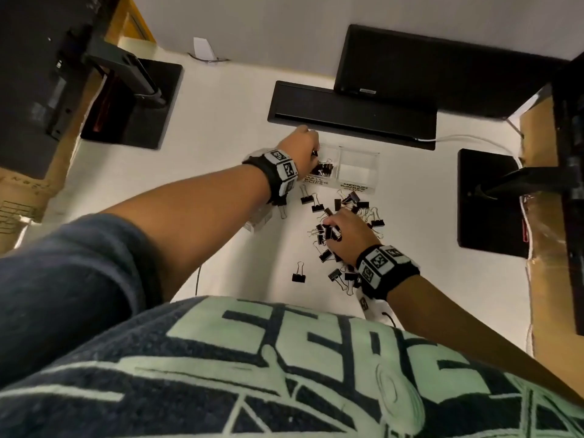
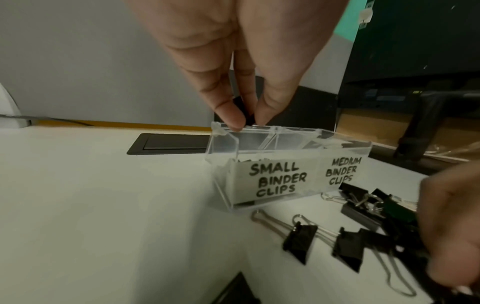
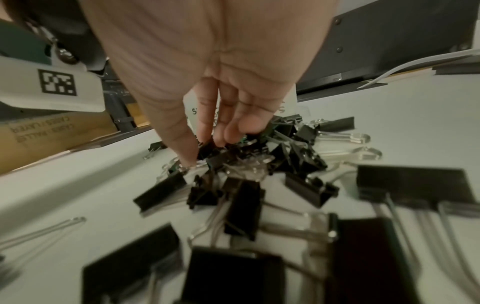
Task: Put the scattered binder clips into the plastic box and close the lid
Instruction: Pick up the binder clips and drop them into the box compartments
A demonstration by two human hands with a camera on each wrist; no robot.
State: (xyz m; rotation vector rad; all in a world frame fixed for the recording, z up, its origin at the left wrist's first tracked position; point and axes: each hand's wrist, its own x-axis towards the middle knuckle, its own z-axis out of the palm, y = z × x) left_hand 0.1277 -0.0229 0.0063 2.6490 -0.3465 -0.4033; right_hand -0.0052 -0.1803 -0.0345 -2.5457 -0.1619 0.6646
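Observation:
A clear two-compartment plastic box (image 1: 358, 172) stands open on the white desk, labelled "small binder clips" (image 2: 276, 179) and "medium binder clips". My left hand (image 1: 311, 153) hovers over the small compartment, which holds several black clips (image 1: 324, 169). Thumb and fingers of that left hand (image 2: 248, 118) pinch one small black clip (image 2: 242, 107) just above the box rim. Nearer me, a scattered pile of black binder clips (image 1: 354, 207) lies on the desk. My right hand (image 1: 331, 230) is down in the pile. The right hand's fingers (image 3: 207, 150) are curled round a few clips (image 3: 221, 156).
A black cable hatch (image 1: 350, 115) lies just behind the box, with a monitor (image 1: 442, 67) beyond it. Black monitor bases stand at the left (image 1: 132, 102) and right (image 1: 486, 197). A white cable (image 1: 474, 140) runs along the right. One stray clip (image 1: 298, 275) lies near my body.

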